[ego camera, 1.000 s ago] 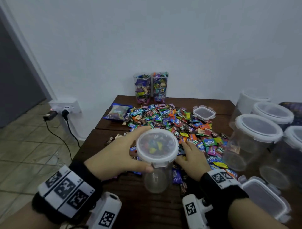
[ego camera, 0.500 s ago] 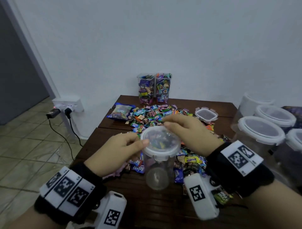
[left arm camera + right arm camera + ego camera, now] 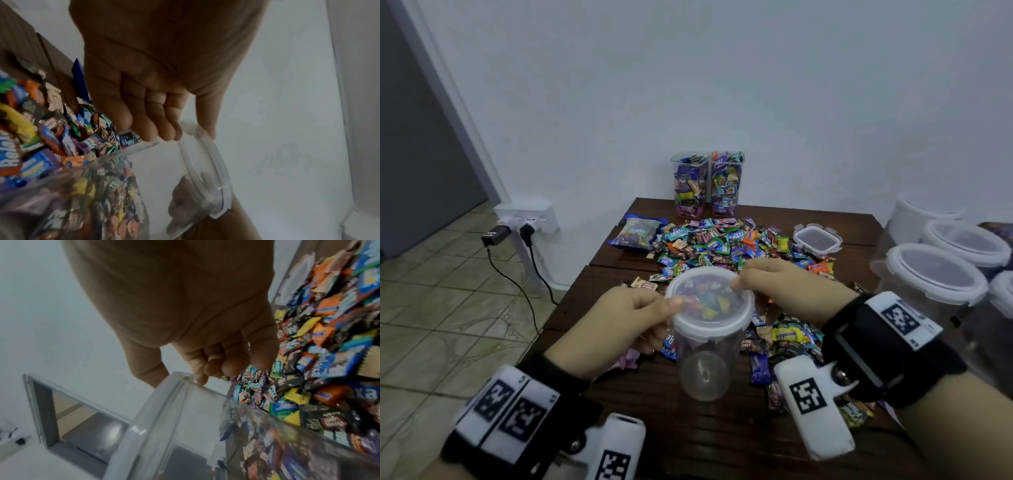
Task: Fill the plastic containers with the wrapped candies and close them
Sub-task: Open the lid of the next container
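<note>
A clear round plastic container (image 3: pixel 703 356) stands on the dark wooden table (image 3: pixel 688 438) near me, with its white-rimmed lid (image 3: pixel 710 301) on top. Its bottom looks bare. My left hand (image 3: pixel 626 318) pinches the lid's left rim, thumb on top and fingers curled under; the left wrist view shows those fingers (image 3: pixel 164 128) at the lid (image 3: pixel 207 164). My right hand (image 3: pixel 784 291) pinches the far right rim, its fingertips (image 3: pixel 216 368) curled at the lid's edge (image 3: pixel 164 402). A heap of wrapped candies (image 3: pixel 722 240) lies just behind the container.
Two square containers (image 3: pixel 705 185) full of candies stand at the back by the wall. A small flat lidded box (image 3: pixel 816 236) and a candy bag (image 3: pixel 635 233) flank the heap. Several large lidded tubs (image 3: pixel 935 274) crowd the right. The table's left edge drops to tiled floor with plugs (image 3: pixel 524 229).
My right hand rose from the table beside the container to the lid's far right rim. My left hand slid from the container's side up to the lid's left edge.
</note>
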Tool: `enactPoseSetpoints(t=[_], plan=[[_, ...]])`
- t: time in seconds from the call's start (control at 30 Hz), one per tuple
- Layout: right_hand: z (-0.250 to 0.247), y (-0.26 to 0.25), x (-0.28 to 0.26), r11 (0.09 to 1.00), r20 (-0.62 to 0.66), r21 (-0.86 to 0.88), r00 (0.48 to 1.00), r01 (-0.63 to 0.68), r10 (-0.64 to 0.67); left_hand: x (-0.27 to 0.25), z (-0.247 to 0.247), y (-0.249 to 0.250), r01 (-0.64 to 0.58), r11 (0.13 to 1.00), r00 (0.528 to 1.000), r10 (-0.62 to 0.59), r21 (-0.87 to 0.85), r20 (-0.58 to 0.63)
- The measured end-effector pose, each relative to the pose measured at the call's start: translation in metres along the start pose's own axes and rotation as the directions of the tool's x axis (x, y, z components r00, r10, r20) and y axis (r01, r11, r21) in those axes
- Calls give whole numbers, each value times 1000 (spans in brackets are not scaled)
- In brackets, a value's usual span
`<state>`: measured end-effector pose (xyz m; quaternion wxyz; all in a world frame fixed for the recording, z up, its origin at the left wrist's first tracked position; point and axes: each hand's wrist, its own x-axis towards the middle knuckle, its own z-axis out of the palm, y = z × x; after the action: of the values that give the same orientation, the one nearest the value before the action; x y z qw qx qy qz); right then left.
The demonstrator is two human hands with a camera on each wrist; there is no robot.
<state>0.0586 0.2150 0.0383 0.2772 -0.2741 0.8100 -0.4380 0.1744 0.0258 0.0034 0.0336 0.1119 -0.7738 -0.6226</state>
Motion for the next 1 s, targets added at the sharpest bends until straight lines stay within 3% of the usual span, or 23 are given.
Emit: enactPoseSetpoints(t=[0.23,0.47,0.63,0.8,0.9,1.0], plan=[[1,15,1,961,61,278,998,-1,-16,14,1,2,95,985,995,-92,-141,23],[-1,23,3,940,117,342,993,-12,-30,20,2,0,126,968,989,-104,-218,110],[-3,22,-1,929,108,369,993,-7,-35,25,2,5,91,962,994,-73,-259,78],[-10,17,-7,971,79,236,996,27,-47,27,3,5,67,986,996,-56,-156,76],[-19,14,-13,998,15,-36,998,54,-53,31,4,-4,126,990,991,-122,-67,51],[-25,13,-16,965,-107,-244,986,98,-127,32,0,-12,102,975,981,-132,198,144]])
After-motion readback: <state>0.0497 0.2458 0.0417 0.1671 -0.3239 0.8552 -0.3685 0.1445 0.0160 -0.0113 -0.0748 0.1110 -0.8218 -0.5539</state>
